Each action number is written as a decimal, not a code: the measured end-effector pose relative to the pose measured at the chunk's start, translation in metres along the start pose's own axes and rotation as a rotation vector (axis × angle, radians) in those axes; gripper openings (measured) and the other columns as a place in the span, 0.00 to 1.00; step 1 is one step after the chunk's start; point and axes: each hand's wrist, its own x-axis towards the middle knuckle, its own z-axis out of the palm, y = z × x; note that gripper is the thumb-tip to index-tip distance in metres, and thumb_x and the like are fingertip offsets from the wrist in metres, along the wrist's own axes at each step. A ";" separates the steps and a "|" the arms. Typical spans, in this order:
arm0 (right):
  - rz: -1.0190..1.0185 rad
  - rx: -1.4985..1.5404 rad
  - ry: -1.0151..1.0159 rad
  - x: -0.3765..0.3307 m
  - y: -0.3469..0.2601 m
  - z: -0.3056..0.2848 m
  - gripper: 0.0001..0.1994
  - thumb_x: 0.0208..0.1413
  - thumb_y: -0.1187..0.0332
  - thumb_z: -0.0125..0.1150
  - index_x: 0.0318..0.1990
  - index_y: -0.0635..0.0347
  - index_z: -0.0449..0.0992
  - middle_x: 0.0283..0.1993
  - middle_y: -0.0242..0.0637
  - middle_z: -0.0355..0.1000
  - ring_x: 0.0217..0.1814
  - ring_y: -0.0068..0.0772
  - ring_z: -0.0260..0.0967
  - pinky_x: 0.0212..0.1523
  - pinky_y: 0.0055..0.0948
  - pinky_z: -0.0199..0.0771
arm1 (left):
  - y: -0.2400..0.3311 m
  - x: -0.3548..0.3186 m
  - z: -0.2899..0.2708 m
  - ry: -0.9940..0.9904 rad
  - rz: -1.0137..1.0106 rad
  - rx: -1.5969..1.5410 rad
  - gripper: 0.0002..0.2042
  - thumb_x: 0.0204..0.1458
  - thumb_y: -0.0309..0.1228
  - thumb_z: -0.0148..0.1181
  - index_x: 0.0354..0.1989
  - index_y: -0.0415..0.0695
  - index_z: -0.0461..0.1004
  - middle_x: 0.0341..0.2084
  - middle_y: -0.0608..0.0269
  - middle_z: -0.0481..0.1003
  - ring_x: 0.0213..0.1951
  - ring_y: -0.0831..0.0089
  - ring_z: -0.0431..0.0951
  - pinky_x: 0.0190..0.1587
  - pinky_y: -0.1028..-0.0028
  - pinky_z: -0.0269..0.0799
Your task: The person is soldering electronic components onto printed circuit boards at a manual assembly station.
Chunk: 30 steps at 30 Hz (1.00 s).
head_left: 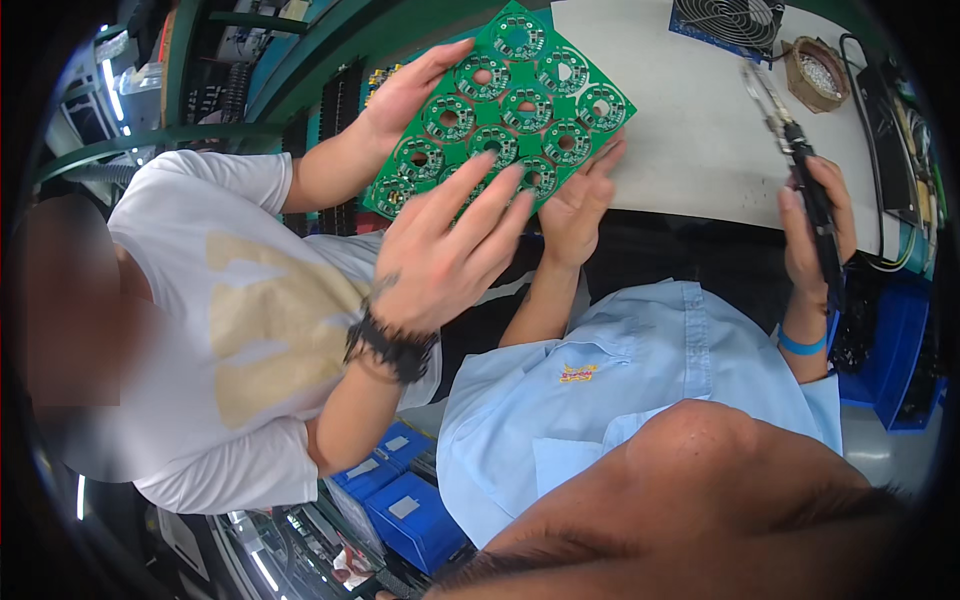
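Observation:
A green circuit board panel [545, 105] with rows of round boards is held up tilted, left of centre. My left hand [580, 205] is palm up at its lower right edge, the fingers against the edge and partly hidden by it. My right hand [822, 225] is closed round a black-handled tool [815, 190] with a thin, two-pronged metal end pointing up and left. A person in a white T-shirt grips the panel's left edge with one hand [400, 100]. That person's other hand [450, 245], fingers spread, reaches over the panel's lower part.
Behind the panel lies a pale worktop [690, 140]. At its back are a fan unit [728, 22] and a brown pot [815, 75] of pale granules. A dark boxy device [893, 140] with cables borders the right. Blue bins stand at the lower right [905, 350] and below the co-worker [410, 510].

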 end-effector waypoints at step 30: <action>0.172 0.275 0.025 0.051 -0.031 0.153 0.32 0.47 0.82 0.69 0.61 0.63 0.64 0.58 0.49 0.73 0.54 0.34 0.74 0.55 0.27 0.77 | -0.018 -0.027 0.018 0.137 -0.076 -0.123 0.24 0.67 0.25 0.43 0.71 0.49 0.52 0.64 0.58 0.63 0.62 0.64 0.66 0.65 0.54 0.65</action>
